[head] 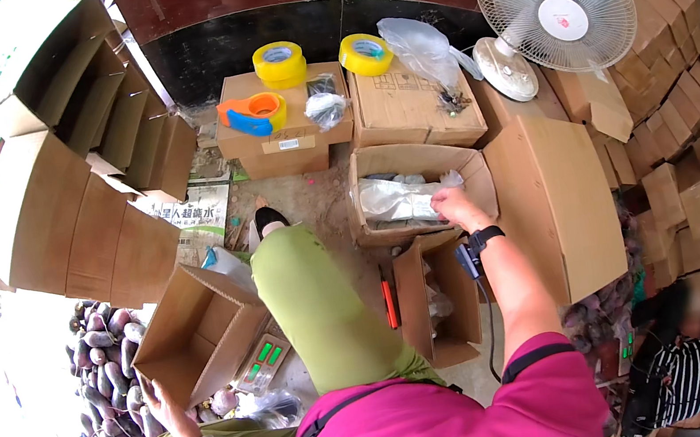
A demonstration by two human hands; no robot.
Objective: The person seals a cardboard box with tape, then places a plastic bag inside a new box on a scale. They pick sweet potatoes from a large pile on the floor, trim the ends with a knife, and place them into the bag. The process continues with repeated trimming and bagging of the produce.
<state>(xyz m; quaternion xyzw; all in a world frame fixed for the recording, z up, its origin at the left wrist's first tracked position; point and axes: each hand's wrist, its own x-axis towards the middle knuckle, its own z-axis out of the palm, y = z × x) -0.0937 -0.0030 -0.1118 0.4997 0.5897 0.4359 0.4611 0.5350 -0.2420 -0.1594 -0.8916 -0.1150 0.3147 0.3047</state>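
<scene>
My left hand lies against the near edge of an open cardboard box on my left; whether it grips the edge is unclear. That box's visible inside is bare cardboard. By its right side is a digital scale with lit green displays, its platform mostly hidden. My right hand reaches into another open cardboard box ahead. Its fingers are closed on the right end of a white plastic packet, among clear plastic film and grey items.
A smaller open box and a red-handled tool are on the floor. Tape rolls and an orange-blue tape dispenser top a carton. A fan stands back right. Purple root vegetables lie left; a person sits right.
</scene>
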